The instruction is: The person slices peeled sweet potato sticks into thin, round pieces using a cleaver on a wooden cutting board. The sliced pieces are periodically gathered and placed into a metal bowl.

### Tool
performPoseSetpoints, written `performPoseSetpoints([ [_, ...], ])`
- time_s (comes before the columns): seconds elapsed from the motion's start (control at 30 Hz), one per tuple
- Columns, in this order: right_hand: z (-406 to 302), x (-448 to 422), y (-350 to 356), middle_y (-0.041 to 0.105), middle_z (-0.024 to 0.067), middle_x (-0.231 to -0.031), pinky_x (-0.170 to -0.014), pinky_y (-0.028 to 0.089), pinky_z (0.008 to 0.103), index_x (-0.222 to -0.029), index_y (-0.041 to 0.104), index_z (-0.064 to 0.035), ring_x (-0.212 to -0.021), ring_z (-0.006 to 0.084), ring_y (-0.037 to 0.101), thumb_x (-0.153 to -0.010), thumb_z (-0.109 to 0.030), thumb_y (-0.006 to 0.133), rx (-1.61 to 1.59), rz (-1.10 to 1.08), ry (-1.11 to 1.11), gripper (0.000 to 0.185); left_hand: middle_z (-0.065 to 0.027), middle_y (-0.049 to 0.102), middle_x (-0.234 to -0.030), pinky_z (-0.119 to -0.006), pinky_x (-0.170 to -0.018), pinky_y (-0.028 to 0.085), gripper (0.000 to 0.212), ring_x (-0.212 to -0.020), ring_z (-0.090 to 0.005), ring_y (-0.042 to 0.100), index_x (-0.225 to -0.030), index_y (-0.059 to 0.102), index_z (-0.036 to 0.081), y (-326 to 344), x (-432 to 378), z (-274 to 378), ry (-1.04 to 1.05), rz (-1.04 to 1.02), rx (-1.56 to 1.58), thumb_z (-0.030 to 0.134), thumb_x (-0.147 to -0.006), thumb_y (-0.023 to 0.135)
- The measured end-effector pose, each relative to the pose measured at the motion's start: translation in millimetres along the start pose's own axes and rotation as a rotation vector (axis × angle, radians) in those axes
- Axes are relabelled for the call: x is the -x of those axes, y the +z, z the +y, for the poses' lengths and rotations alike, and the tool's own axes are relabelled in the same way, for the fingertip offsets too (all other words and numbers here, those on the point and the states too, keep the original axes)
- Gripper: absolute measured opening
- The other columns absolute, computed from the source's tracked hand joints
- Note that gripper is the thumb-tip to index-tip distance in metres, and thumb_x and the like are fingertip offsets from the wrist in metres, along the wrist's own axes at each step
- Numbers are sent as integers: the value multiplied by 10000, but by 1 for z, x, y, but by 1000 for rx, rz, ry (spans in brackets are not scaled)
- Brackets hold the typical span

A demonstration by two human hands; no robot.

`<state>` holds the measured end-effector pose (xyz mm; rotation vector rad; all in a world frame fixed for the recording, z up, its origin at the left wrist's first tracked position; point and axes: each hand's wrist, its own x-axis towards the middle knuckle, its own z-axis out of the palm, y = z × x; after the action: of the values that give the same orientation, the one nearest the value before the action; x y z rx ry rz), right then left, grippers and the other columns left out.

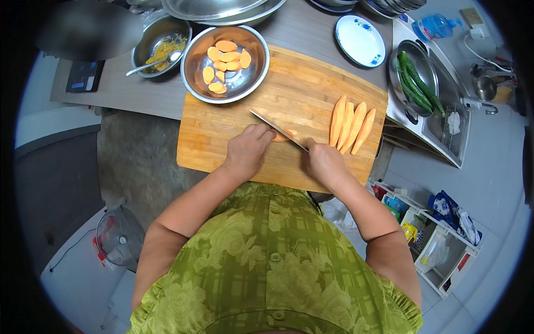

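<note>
My right hand (327, 163) grips the handle of a kitchen knife (273, 125) over the wooden cutting board (217, 137). Its blade slants up and left across a piece of peeled orange root vegetable (288, 133). The fingertips of my left hand (249, 149) hold that piece down on the left side of the blade. Right of the knife lie several long orange wedges (350, 125), side by side on the board. A steel bowl (190, 79) with several cut orange chunks (228, 57) rests over the board's upper left corner.
A smaller steel bowl (137, 58) holds yellowish food and a spoon (154, 66). Beyond the board is a flowered plate (360, 41). Cucumbers (413, 83) lie in a steel colander (431, 75) by the sink (454, 146). Lower right stands a white storage rack (438, 238); a fan (121, 240) is lower left.
</note>
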<state>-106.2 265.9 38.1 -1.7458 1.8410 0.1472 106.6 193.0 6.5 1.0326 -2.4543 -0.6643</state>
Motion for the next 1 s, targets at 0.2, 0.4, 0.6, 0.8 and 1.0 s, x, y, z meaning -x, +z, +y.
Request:
performPoseSetpoints([
  [0.2,-2,-12,5,690,261,-774,-674,564,505,-946,614,8,-743,414,702,-840,-85,622,8,35,27,141,-28,648,-1003,-365,-697,540,215,-932,-251,636,-993,662,127,4,3,-1,-25,-4,-14,45,-795,681],
  [0.4,8,-12,0,682,231,-737,-654,546,513,-864,661,-20,-699,424,678,-911,-203,632,-163,131,27,191,-24,620,-1004,-342,-710,544,235,-975,-230,621,-1003,627,108,5,6,-4,43,78,13,12,-790,609],
  [0.6,5,32,-8,663,229,-683,-634,540,509,-879,677,-31,-662,416,673,-895,-180,650,-86,236,44,152,-31,658,-1027,-355,-730,547,204,-954,-247,639,-994,665,111,7,8,-7,13,35,5,74,-800,714],
  [0.8,5,69,-11,661,232,-708,-650,539,498,-900,684,-35,-684,423,669,-872,-133,677,-28,170,86,103,-36,638,-1007,-348,-728,552,140,-968,-238,632,-948,637,92,7,8,-8,53,61,-5,61,-812,644],
  [1.0,4,75,-13,656,248,-668,-623,552,506,-866,631,-1,-650,424,679,-817,-77,648,9,161,59,92,-67,673,-1098,-370,-762,558,202,-988,-271,652,-991,655,66,7,10,-13,45,25,-9,103,-808,731],
])
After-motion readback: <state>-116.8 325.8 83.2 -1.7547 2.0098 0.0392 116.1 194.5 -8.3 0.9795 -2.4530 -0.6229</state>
